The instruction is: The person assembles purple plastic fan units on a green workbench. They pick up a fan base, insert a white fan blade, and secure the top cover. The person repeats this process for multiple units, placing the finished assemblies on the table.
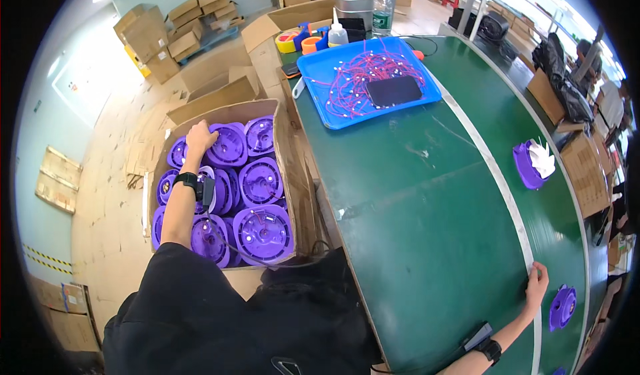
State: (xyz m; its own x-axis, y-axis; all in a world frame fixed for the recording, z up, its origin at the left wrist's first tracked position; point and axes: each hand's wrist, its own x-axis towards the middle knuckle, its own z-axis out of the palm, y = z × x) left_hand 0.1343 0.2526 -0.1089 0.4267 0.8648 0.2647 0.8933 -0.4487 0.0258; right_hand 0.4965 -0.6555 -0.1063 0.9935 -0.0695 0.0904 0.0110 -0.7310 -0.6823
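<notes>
My left hand (200,137) reaches into a cardboard box packed with purple plastic housings. Its fingers close on the rim of one round purple plastic housing (228,147) at the far side; the fingertips are partly hidden. Beside it lie more housings, among them a large one (263,233) at the near right corner with its ribbed inside facing up. Over on the right, my right hand (537,285) rests by the white strip of the green table, fingers loosely bent and holding nothing. Just right of it sits another purple housing (563,307).
The cardboard box (298,175) stands against the green table (413,242). A blue tray (327,112) holds tangled pink wires and a black phone (395,92). Behind are tape rolls (288,40), a squeeze bottle (338,35) and a water bottle (382,12). One purple housing (529,168) carries white pieces.
</notes>
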